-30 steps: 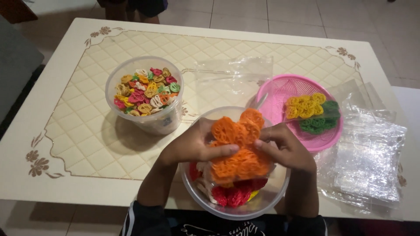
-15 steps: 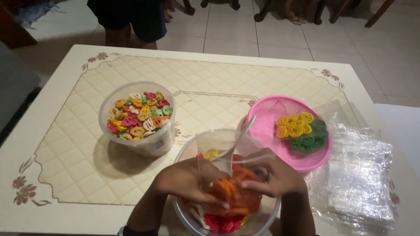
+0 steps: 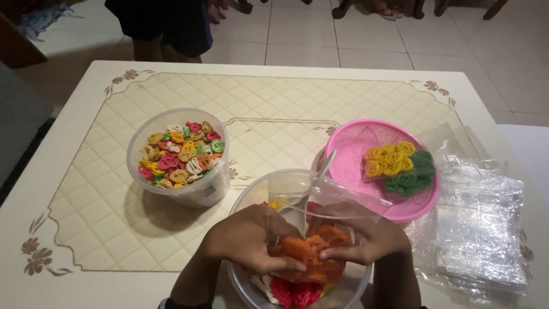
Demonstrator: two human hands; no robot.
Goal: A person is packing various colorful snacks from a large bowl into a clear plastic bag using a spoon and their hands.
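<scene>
Both hands, left hand (image 3: 246, 240) and right hand (image 3: 366, 237), are gripping orange crackers (image 3: 309, 257) inside a clear bag (image 3: 309, 197); fingers should be pressing gently, crackers looking brittle

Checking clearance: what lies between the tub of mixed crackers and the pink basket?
Only bare tabletop separates the tub and the pink basket, per the head view.

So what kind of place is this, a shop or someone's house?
Probably a home: a cream patterned table on a tiled floor, tubs of coloured crackers, a pink basket and clear bags, suggesting small-scale home packing.
</scene>
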